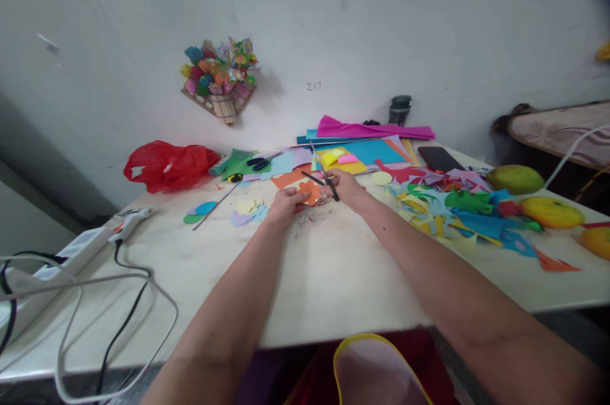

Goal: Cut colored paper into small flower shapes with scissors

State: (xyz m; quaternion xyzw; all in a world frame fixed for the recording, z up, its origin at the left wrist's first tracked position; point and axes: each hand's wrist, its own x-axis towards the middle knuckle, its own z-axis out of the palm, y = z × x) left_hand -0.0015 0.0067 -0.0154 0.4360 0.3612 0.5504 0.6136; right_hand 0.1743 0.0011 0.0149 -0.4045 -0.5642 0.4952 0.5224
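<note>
My left hand [286, 203] pinches a small orange paper cutout [309, 192] with a wavy, flower-like edge. In my right hand [344, 191] is a pair of scissors [320, 166], its blades spread apart and pointing away from me beside the orange cutout. Behind my left hand lies another piece of orange paper [286, 178]. Little scraps lie on the table under the cutout. To the left rest pale scalloped paper shapes [250, 211] and blue and green paper rounds [200, 211].
Coloured sheets [372, 152], a phone [438, 159], paper scraps [457, 208] and mangoes [550, 211] cover the back and right. A red plastic bag [166, 166], dark-handled scissors [258, 163] and a power strip [76, 252] with loose cables lie left.
</note>
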